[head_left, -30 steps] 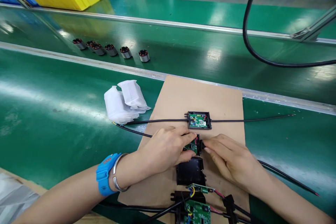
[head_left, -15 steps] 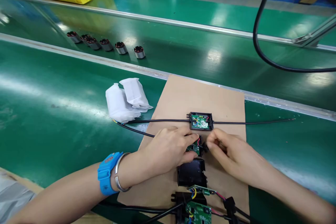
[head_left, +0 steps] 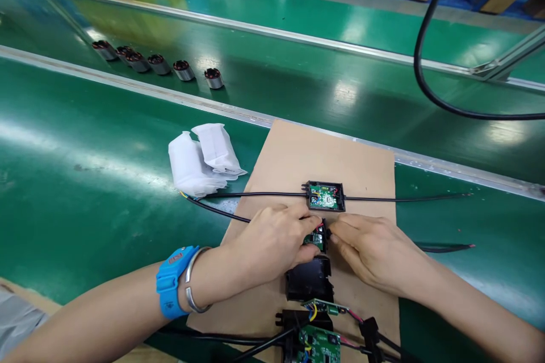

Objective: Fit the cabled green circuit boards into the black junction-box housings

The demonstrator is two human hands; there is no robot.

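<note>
My left hand (head_left: 281, 235) is closed around a small open black plastic case (head_left: 325, 236), thumb and fingers at its sides. A green circuit board (head_left: 315, 238) with red wires lies inside, partly hidden by the fingers. At the case's right end my right hand (head_left: 370, 247) pinches a black cable (head_left: 447, 248), whose far end emerges beyond the wrist. Just above sits a second open case (head_left: 326, 208) with a board in it and cables out of both ends. Below my left hand is an empty-looking black case (head_left: 309, 281).
Nearest me, more green boards (head_left: 321, 346) with wires and cables lie on the cardboard sheet (head_left: 332, 147). White wrapped packets (head_left: 196, 167) rest to the left. Several copper-wound stators (head_left: 213, 78) stand behind the metal rail. A thick black cable (head_left: 419, 62) hangs at upper right.
My right hand has turned, its fingers now pinching the cable closer to the case's end. The cable's loose end has come into view at the right. My left hand stays on the case.
</note>
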